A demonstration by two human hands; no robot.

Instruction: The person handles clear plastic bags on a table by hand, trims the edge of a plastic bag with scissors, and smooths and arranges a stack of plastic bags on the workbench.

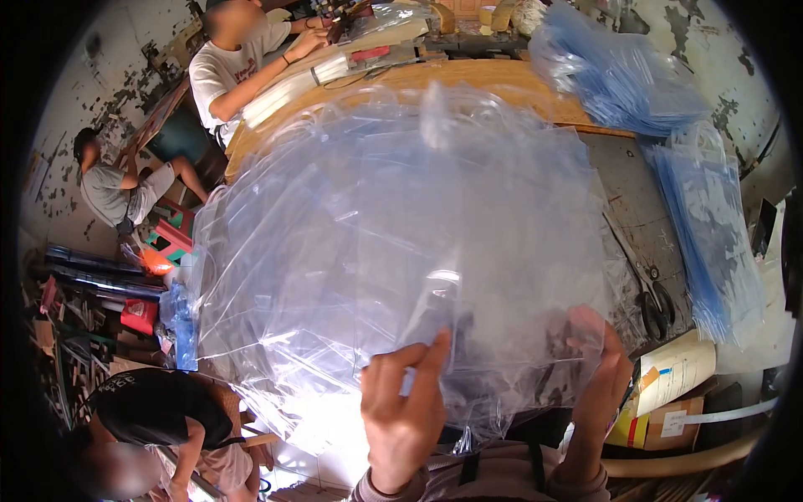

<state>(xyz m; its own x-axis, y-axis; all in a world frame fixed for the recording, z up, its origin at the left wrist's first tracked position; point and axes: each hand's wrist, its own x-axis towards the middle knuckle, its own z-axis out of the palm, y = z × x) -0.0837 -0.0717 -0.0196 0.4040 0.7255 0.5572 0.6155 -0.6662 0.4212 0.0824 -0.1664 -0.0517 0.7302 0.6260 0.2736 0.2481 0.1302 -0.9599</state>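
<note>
A broad pile of clear plastic bags (376,217), with looped handles along the far edge, spreads over the table in front of me. At the near side, my left hand (403,410) is closed, thumb and fingers pinching the plastic of the top bag (519,251). My right hand (604,364) is at the bag's near right corner, its fingers curled round the edge and partly seen through the film. Glare and folds blur the outlines of single bags.
Black-handled scissors (655,305) lie on the table at right. Stacks of bluish bags (619,75) rest at the back right, with another bag stack (707,234) nearer. One person (242,75) works across the table; another person (125,180) sits at left, and a third (167,418) is at lower left.
</note>
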